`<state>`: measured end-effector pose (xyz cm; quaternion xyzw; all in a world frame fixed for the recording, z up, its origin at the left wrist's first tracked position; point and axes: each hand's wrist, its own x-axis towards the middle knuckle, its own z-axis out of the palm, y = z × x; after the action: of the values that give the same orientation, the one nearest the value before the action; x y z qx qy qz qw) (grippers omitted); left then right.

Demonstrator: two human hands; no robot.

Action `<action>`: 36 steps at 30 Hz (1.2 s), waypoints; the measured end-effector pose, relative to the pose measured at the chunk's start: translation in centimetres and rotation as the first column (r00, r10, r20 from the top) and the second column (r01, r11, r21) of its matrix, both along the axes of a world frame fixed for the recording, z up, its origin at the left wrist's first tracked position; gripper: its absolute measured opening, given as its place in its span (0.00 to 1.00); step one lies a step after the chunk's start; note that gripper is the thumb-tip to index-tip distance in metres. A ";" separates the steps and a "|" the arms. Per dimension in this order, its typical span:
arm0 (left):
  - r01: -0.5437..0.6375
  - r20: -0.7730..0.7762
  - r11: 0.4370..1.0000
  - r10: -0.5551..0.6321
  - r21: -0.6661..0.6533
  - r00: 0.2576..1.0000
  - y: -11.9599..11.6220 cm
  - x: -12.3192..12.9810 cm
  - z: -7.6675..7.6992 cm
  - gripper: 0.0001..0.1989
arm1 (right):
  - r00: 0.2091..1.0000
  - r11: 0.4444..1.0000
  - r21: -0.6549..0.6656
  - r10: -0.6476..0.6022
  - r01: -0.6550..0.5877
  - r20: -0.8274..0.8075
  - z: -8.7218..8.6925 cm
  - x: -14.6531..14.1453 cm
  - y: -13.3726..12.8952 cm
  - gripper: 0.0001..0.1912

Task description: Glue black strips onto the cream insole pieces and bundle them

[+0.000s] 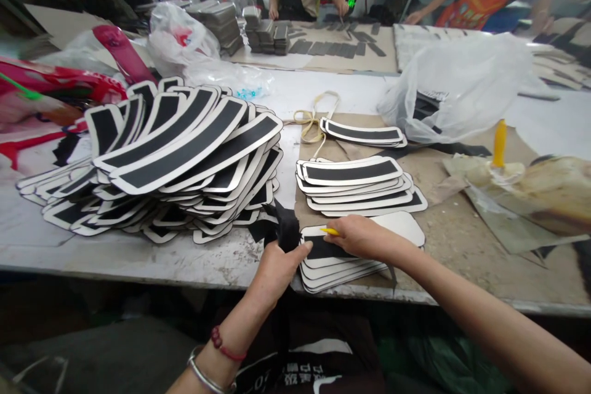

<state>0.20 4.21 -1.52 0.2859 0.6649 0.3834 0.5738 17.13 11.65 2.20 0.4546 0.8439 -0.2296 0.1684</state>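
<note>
My left hand (281, 265) is closed round a bunch of black strips (287, 226), its thumb at the left end of the nearest stack of white panels (339, 271). A black strip (325, 247) lies on the top panel of that stack. Over the strip is my right hand (357, 235), closed on a yellow tool (330, 231) whose tip points left; the rest of the tool is hidden in the fingers. Just beyond are more white panels with black centres (353, 171), and a smaller pile (362, 133) lies behind them.
A large heap of black-centred panels (180, 154) covers the left side. Plastic bags (457, 86) stand at the back. On the right, a yellow handle (499, 143) rises beside a glue-stained bag (549, 197). Two people work across the table, near grey pieces (332, 49).
</note>
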 end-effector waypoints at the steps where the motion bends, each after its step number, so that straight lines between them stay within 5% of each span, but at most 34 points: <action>1: 0.006 0.002 1.000 -0.006 0.004 1.000 0.0 0.0 -0.2 0.13 | 1.000 1.000 0.006 -0.003 0.003 -0.007 -0.1 0.0 -0.1 0.13; 7: 0.004 -0.001 0.994 -0.004 0.113 1.000 0.6 -0.1 -2.3 0.10 | 0.988 0.996 0.013 -0.084 0.087 -0.129 -0.7 0.4 -0.5 0.10; 14: -0.018 0.024 0.986 0.014 0.167 1.000 0.9 -0.4 -4.9 0.09 | 0.953 0.982 -0.030 -0.190 0.189 -0.235 0.7 2.2 -1.3 0.06; 24: -0.121 -0.026 0.972 0.128 0.204 0.991 -0.4 -0.3 -1.3 0.09 | 0.854 0.907 -0.009 -0.399 0.420 -0.332 -1.0 13.0 -2.8 0.12; 28: -0.087 -0.008 0.988 0.089 0.125 0.996 -0.6 -0.3 0.0 0.18 | 0.831 0.884 0.045 -0.419 0.466 -0.365 -0.2 13.5 -3.1 0.14; 36: -0.002 -0.009 1.000 0.002 0.019 1.000 -0.1 -1.0 -0.7 0.23 | 0.850 0.827 0.201 -0.501 0.526 -0.161 -1.3 12.5 -2.6 0.11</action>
<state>-0.79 4.07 -2.26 0.2922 0.6641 0.3890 0.5676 29.61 9.02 0.87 0.6694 0.7191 -0.1864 0.0017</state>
